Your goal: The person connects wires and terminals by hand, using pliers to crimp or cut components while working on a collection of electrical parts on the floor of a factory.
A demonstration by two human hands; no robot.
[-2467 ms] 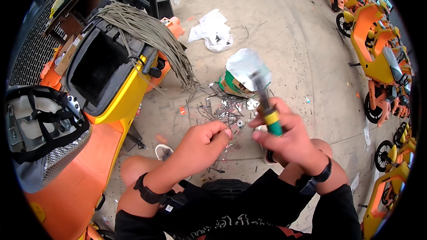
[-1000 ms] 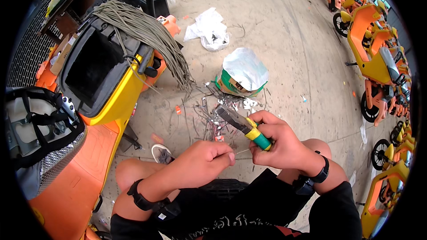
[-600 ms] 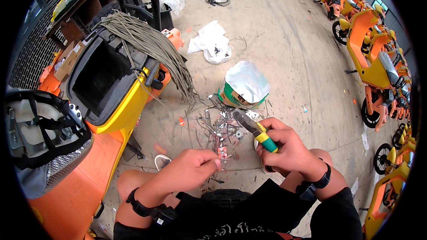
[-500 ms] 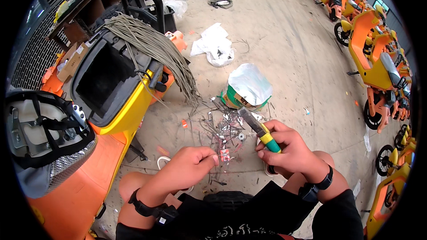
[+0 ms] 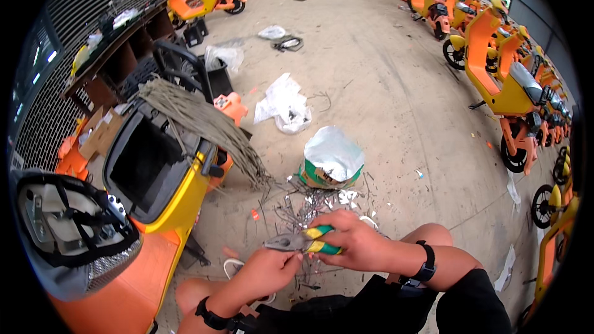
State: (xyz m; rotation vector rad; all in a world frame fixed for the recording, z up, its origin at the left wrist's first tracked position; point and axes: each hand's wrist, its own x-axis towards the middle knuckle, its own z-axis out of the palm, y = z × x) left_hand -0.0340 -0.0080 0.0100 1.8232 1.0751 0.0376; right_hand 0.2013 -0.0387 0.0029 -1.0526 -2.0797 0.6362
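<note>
My right hand (image 5: 357, 244) is wrapped round the green and yellow handles of metal pliers (image 5: 286, 242). Their grey jaws point left, just above my left hand (image 5: 266, 272). The handles are spread a little. Thumb and forefinger of my left hand are pinched together close to the pliers; whatever lies between them is too small to make out. Beneath and beyond my hands, cut wire ends and small scraps (image 5: 303, 207) are scattered on the floor.
Past the scraps stands a green sack (image 5: 311, 176) with a silvery lining. At left is a yellow and orange scooter (image 5: 179, 201) with an open black box and a bundle of grey cables (image 5: 204, 127) draped over it. White plastic bags (image 5: 283, 105) lie farther off; scooters (image 5: 489, 68) line the right.
The pliers have swung from pointing up and away to pointing left, and my right hand has moved left beside my left hand. The view has tilted up, showing more of the far floor.
</note>
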